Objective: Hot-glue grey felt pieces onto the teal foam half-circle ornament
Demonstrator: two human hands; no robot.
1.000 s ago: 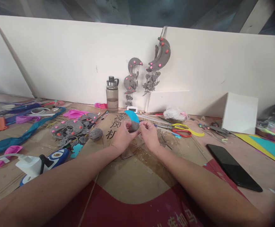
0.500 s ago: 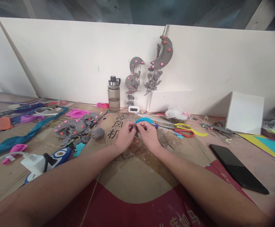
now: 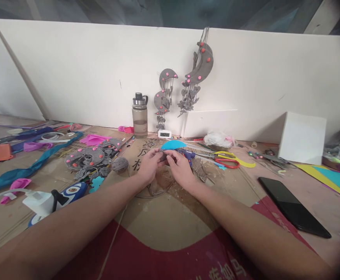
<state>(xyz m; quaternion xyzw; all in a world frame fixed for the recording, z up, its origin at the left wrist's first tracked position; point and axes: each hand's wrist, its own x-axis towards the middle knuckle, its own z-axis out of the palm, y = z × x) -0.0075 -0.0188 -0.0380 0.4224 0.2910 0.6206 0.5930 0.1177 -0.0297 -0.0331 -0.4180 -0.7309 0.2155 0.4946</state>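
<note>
My left hand (image 3: 149,166) and my right hand (image 3: 180,166) meet over the cardboard (image 3: 164,225), fingertips pinched on a small dark grey piece (image 3: 163,156) between them. Fingers cover much of the piece. Grey yarn (image 3: 155,193) trails on the cardboard below my hands. Just behind them lies a blue paper shape (image 3: 173,145), with a dark blue tool (image 3: 189,154) beside my right fingers. Left of my left hand sits a ball of grey yarn (image 3: 120,165).
Grey crescents with pink dots (image 3: 92,157) lie at the left near a power strip (image 3: 73,190). A bottle (image 3: 140,116) and small clock (image 3: 164,134) stand behind. Scissors (image 3: 226,160) and a phone (image 3: 292,206) lie right. Crescent hangings (image 3: 203,64) hang on the white board.
My hands have shifted slightly left and the fingers have changed their hold on the grey piece, which shows a little more. More of the blue shape and dark blue tool is visible.
</note>
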